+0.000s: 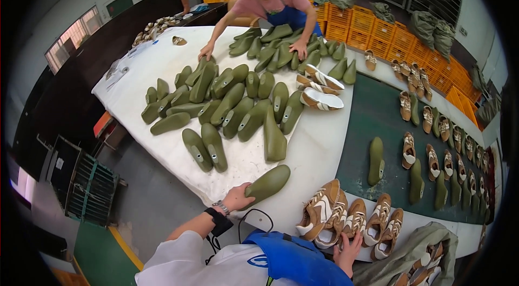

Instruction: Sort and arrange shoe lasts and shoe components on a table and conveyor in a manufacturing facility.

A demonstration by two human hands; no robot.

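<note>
My left hand is closed around the end of an olive-green shoe last at the near edge of the white-covered table. My right hand has its fingers around the toe of a brown-and-white sneaker, which stands in a row of several like it. Two more lasts lie side by side ahead of my left hand, and another last stands upright near them. Beyond these spreads a large group of green lasts. A few sneakers rest at that group's right side, soles showing.
Across the table, a co-worker in a blue apron touches lasts with both hands. On the right, a dark green belt bears rows of lasts and sneakers. A grey-green sack of sneakers sits near my right arm. Orange crates line the back.
</note>
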